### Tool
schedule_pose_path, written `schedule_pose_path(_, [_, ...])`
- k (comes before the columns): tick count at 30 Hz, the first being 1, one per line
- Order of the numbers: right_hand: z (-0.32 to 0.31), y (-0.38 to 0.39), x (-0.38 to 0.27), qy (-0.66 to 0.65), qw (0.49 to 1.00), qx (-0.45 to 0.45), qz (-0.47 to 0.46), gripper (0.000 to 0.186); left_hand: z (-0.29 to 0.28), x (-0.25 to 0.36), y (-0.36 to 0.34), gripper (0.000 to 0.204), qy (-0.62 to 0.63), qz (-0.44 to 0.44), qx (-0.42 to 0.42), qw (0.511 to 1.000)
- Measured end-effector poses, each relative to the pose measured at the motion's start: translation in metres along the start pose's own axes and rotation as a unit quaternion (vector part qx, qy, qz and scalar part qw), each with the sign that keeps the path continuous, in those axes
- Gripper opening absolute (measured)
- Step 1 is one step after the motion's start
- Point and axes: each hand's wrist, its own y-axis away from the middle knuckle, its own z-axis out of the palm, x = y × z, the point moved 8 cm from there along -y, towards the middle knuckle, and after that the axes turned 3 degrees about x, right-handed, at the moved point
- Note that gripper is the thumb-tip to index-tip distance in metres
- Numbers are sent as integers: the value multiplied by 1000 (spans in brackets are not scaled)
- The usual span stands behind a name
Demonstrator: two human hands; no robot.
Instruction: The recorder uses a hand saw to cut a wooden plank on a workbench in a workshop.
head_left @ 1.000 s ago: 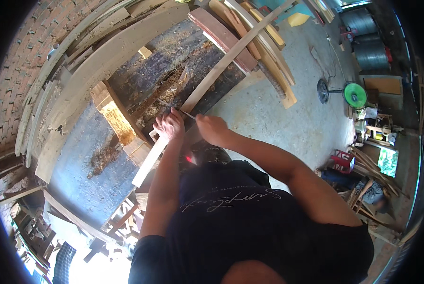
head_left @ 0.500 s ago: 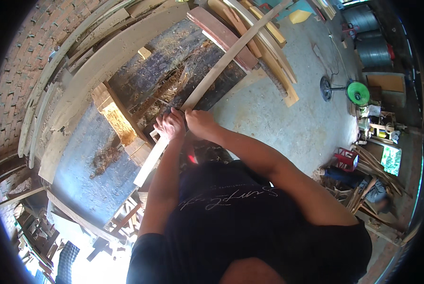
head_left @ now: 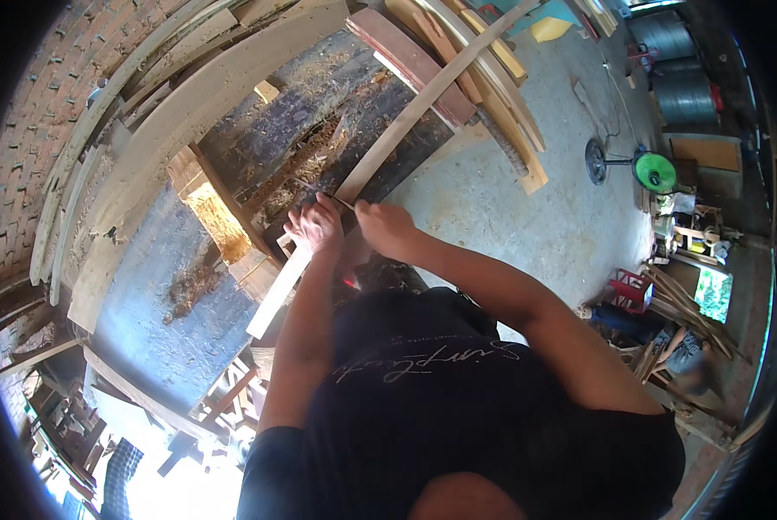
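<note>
Your right hand [head_left: 386,230], clenched on a thin tool [head_left: 346,204], has drawn back from your left hand [head_left: 315,227], likely a return stroke. The wooden strip [head_left: 388,147] runs beneath your left, whose exact grip I can't tell.

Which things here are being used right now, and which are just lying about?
In use:
- wooden strip, under the left hand
- thin tool, in the right hand

Apparently just lying about:
- reddish board
- green fan
- red crate
</note>
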Motion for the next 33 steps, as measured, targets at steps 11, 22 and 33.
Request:
schedule_pose_path(11, [3,2,0,-22,999,33,-11,12,-1,0,1,47,-4,0,-1,1000])
schedule_pose_path(22, [6,-6,6,-45,996,65,-37,14,-5,3,6,48,15,-2,-12,1000])
schedule_pose_path(33, [8,0,5,-17,997,61,-38,11,-4,5,-2,46,-2,5,22,1000])
